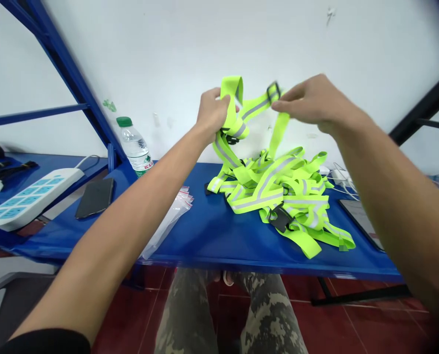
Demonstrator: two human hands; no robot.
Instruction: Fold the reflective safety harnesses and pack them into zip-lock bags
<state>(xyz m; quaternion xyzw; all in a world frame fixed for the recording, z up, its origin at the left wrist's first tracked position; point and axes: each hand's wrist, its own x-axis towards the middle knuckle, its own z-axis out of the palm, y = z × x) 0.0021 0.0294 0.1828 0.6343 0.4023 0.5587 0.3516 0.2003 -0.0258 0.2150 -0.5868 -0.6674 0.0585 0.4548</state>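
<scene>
Raised above the blue table, my left hand [214,110] is closed round a looped part of a neon yellow reflective strap [255,109] with a grey stripe. My right hand [311,101] pinches the same strap beside its black slide buckle [273,92], and a loose end hangs below the fingers. A black clip shows just under my left hand. Beneath both hands lies a tangled pile of similar reflective straps [271,184], with a black buckle [280,218] near its front. Where the held strap meets the pile I cannot tell.
Clear plastic zip bags [168,221] lie left on the blue table [204,236], partly behind my left forearm. Further left are a water bottle [134,145], a dark phone [95,197] and a power strip [33,196]. A tablet [363,221] and white cables [343,178] sit right.
</scene>
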